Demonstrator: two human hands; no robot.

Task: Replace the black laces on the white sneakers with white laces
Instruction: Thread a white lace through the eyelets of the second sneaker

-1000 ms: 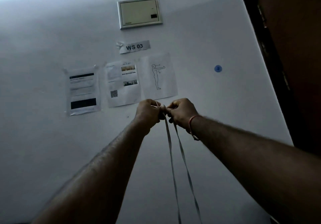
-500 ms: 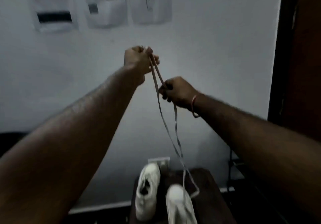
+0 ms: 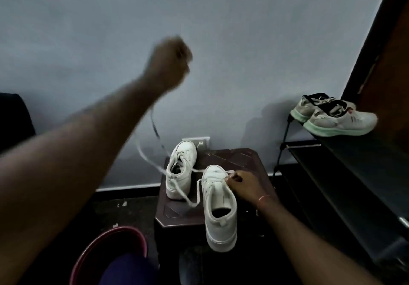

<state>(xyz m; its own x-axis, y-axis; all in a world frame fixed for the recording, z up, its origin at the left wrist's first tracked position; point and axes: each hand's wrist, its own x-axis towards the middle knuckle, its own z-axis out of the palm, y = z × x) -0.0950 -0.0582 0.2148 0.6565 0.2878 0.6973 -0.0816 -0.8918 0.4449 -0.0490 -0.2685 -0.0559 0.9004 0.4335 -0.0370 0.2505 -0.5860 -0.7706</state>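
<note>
Left hand point(image 3: 169, 63) raised, fisted round white lace point(image 3: 155, 127); right hand point(image 3: 242, 184) pinches same lace at near sneaker point(image 3: 219, 209) eyelets, on table point(image 3: 234, 158). Lace light, limp, tangle-prone: best gripped near stiff tip.

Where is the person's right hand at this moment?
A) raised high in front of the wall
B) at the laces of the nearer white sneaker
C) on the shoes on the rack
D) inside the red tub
B: the right hand pinches the white lace at the front eyelets of the nearer sneaker; the raised one is the left hand.
</note>
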